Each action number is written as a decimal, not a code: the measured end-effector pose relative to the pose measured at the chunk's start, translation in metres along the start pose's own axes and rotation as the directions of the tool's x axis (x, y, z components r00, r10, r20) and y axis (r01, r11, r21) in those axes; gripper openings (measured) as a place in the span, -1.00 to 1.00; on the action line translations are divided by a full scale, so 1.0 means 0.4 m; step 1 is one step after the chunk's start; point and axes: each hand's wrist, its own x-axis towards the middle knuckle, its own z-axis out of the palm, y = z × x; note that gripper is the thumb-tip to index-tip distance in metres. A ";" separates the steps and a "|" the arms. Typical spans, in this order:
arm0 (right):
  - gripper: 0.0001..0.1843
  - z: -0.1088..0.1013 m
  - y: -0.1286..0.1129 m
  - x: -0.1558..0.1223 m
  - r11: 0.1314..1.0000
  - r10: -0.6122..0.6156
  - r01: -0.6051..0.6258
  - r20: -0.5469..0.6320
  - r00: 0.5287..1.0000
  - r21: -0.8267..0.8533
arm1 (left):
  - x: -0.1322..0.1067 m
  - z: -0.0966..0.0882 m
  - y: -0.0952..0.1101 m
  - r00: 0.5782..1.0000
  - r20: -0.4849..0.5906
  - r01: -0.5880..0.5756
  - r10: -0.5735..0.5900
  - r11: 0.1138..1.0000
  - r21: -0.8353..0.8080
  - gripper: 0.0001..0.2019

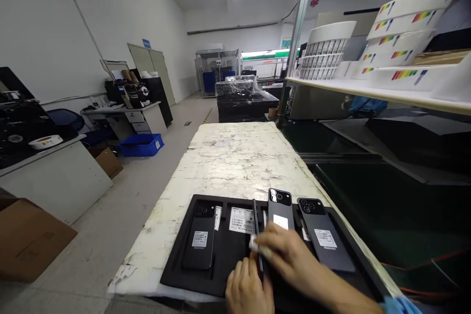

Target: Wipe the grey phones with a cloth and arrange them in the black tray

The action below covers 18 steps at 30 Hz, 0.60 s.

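A black tray (224, 255) lies at the near end of a worn white table (235, 157). Back-up in the tray lie a black phone (200, 240) at the left, a grey phone (280, 208) in the middle and another grey phone (326, 240) at the right. My left hand (248, 289) grips a dark phone (256, 225) standing on its edge. My right hand (290, 255) reaches across it, fingers pinched on a small white wipe (253, 242) pressed to that phone. A white label (241, 219) lies in the tray beside it.
A shelf (386, 93) at the right carries rolls of colour-striped labels (401, 29). A dark conveyor (386, 206) runs along the table's right side. Left are desks with equipment (132, 93), a blue bin (142, 144) and cardboard boxes (25, 238).
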 end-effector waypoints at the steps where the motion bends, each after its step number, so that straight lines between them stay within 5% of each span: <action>1: -0.70 0.007 -0.019 -0.034 0.999 -0.042 0.042 0.038 0.998 0.007 | -0.002 -0.001 -0.002 1.000 0.014 0.006 -0.006 1.000 -0.002 -0.72; 4: -0.68 0.011 -0.031 -0.057 0.994 -0.099 0.101 0.059 0.993 -0.031 | 0.003 -0.011 -0.001 0.997 0.074 0.021 -0.021 1.000 0.006 -0.74; 10: -0.76 -0.037 0.100 0.148 0.969 0.144 -0.175 -0.176 0.974 -0.177 | 0.028 -0.031 0.016 0.999 0.034 -0.014 0.013 0.999 0.034 -0.77; 13: -0.77 -0.052 0.142 0.188 0.959 0.192 -0.236 -0.257 0.947 -0.155 | 0.027 -0.038 0.019 1.000 0.029 -0.009 0.007 0.999 0.049 -0.76; 16: -0.74 -0.063 0.160 0.146 0.963 0.221 -0.257 -0.322 0.921 -0.075 | 0.041 -0.067 0.022 0.983 0.169 0.071 -0.076 0.997 0.031 -0.74; 18: -0.71 -0.076 0.166 0.098 0.968 0.229 -0.250 -0.346 0.910 -0.016 | 0.075 -0.101 0.027 0.916 0.360 0.187 -0.176 0.982 0.005 -0.68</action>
